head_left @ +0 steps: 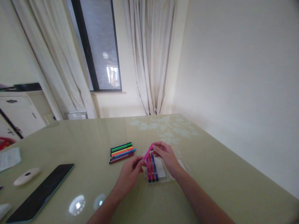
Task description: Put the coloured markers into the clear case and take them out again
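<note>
A pink marker (148, 152) is held between both hands, tilted with its upper end to the right. My left hand (132, 168) pinches its lower end, and the fingers of my right hand (164, 154) close on its upper end. Just below them lies a clear plastic case (167, 178). Inside it, a magenta marker (149, 172), a red marker (152, 171) and a blue marker (155, 171) lie side by side, with a white card (160, 168) to their right. My hands partly cover the case.
Several markers (121, 152) in green, yellow, orange, blue and dark red lie in a row left of my hands. A black tablet (42, 193), a white oval object (26, 176) and paper (10, 158) are at the table's left. A wall (243, 93) borders the right edge.
</note>
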A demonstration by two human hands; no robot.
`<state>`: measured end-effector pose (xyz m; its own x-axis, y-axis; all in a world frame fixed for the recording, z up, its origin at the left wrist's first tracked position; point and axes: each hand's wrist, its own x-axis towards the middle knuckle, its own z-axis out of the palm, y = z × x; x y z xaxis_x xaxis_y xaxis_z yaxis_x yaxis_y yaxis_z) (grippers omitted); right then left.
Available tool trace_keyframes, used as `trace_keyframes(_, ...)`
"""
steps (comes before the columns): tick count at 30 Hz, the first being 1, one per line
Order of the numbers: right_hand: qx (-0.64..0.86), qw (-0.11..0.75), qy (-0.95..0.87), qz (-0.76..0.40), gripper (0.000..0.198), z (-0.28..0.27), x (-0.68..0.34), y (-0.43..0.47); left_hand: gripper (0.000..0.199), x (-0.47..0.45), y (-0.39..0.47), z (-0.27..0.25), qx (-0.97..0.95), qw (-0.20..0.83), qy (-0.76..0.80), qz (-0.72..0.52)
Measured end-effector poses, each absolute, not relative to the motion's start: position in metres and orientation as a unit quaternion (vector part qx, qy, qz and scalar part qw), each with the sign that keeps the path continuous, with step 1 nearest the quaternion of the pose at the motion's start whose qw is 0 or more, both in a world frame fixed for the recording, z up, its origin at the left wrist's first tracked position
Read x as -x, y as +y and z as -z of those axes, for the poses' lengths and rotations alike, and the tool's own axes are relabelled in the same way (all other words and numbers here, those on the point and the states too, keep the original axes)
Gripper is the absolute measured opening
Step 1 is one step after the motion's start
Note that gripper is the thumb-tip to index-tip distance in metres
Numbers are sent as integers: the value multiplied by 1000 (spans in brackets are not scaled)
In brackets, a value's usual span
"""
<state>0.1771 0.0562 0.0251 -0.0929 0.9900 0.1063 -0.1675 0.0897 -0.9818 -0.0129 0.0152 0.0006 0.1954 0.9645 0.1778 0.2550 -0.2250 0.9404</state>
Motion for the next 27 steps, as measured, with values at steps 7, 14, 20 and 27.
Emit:
trace_keyframes(7,383,543,-490,-564,41,-25,-174,54,44,9,14,2,-640,438,459,-433)
trace_keyframes(14,395,545,-496,-549,40,-27,-175,55,45,6,10,1,-674,406,465,-406)
trace_keyframes(20,448,544,-518,-485,40,-29,-197,65,37,4,0,5,-797,241,437,-340)
trace_keyframes(27,511,430,-570,-479,36,-15,-220,76,51,4,-3,15,-881,118,415,-192)
